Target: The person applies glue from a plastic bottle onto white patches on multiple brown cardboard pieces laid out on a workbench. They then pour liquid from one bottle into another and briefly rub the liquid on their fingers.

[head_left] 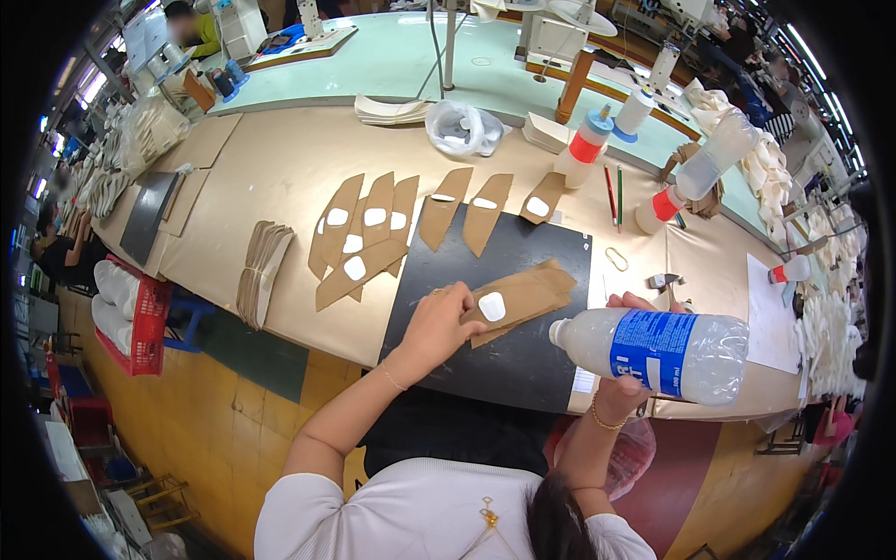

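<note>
My right hand (620, 396) is wrapped round a clear plastic bottle (658, 355) with a blue label. The bottle lies tipped almost level, its narrow neck pointing left toward a fanned stack of brown cut pieces (527, 294). My left hand (442, 322) grips the left end of that stack, thumb stretched along its near edge. A white rounded patch (491, 307) shows on the top piece. Under the stack lies a black board (504, 373). Beyond it, several brown pieces with white patches (375, 217) lie spread and partly overlapping.
A banded bundle of pieces (259, 275) lies at left. Two pencils (615, 198), bottles with red bands (587, 147) and a white plastic bag (457, 129) stand or lie farther back. A red basket (147, 327) of white items is beside the table's left edge.
</note>
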Demonstrator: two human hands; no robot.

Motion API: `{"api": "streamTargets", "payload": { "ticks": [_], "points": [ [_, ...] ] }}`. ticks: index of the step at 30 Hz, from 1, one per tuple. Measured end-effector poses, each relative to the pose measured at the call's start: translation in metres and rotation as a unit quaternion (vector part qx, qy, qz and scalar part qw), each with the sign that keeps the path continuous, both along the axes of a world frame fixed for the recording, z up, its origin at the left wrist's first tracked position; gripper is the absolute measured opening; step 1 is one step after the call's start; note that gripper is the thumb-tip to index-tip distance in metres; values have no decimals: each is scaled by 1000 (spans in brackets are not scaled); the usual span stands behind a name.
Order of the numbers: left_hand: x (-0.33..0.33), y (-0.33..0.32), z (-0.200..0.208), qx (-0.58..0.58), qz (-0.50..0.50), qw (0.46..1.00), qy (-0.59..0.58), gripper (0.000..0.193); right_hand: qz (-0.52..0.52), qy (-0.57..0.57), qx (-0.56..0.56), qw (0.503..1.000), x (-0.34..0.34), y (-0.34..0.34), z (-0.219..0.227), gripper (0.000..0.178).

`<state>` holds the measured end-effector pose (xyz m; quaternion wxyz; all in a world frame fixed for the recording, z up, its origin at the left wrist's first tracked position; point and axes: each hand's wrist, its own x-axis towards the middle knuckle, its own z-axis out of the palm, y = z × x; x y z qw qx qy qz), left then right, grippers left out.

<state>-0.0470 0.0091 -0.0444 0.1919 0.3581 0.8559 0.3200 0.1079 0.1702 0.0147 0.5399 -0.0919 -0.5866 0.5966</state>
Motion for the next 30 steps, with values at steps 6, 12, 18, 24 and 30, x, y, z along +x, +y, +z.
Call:
{"api": "streamTargets", "payload": {
  "ticks": [6, 12, 18, 24, 30],
  "points": [
    [-12, 9, 12, -4, -16, 992, -124, 30, 19, 22, -20, 999, 7, 4, -4, 106],
    [3, 35, 17, 237, -32, 835, -495, 23, 31, 10, -39, 999, 12, 2, 3, 108],
    [15, 50, 61, 438, 17, 637, -634, 17, 41, 67, -43, 996, 28, 10, 10, 108],
    [21, 44, 44, 369, 0, 623, -690, 49, 35, 81, -67, 994, 30, 6, 19, 109],
    [45, 44, 51, 383, -11, 701, -602, 52, -85, 86, 21, 992, 10, 2, 23, 108]
  ]
}}
